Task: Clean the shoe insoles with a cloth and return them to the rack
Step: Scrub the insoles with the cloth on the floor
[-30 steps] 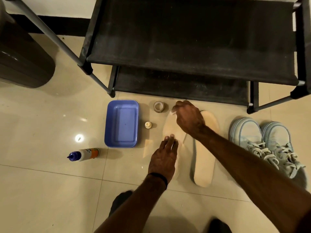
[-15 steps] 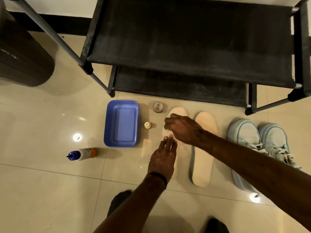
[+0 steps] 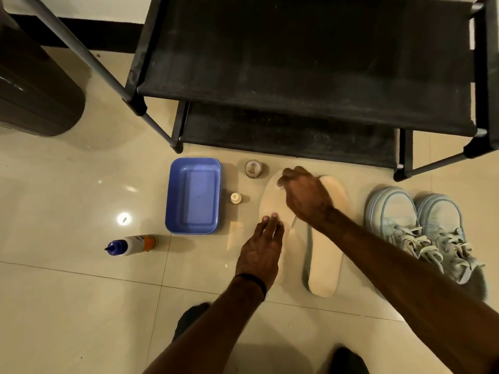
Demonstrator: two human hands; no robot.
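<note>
Wiping is under way, and by the look of it the job is in its early-to-middle stretch. The left insole (image 3: 272, 203) lies flat on the floor just in front of the rack (image 3: 297, 63), toe end pointing at the lower shelf. The left hand (image 3: 260, 252) lies flat on its near half, fingers straight and together, pinning it down. The right hand (image 3: 306, 194) is curled over the toe end; a scrap of pale cloth (image 3: 279, 184) shows under the fingertips, so that grip looks pinched on the cloth, though most of it is hidden.

The right insole (image 3: 324, 255) lies just beside the first, parallel, with no hand on it. Both are pale cream, soft-looking, without obvious stains from here. Neither is back on the rack, so I'd judge at least the second wipe and both returns remain.

Further out: sneakers (image 3: 421, 228) to the right, a blue tub (image 3: 193, 197) to the left, a small cap (image 3: 235, 198) and a tape roll (image 3: 253, 168) between, and a bottle (image 3: 132, 244) lying on its side at far left.
</note>
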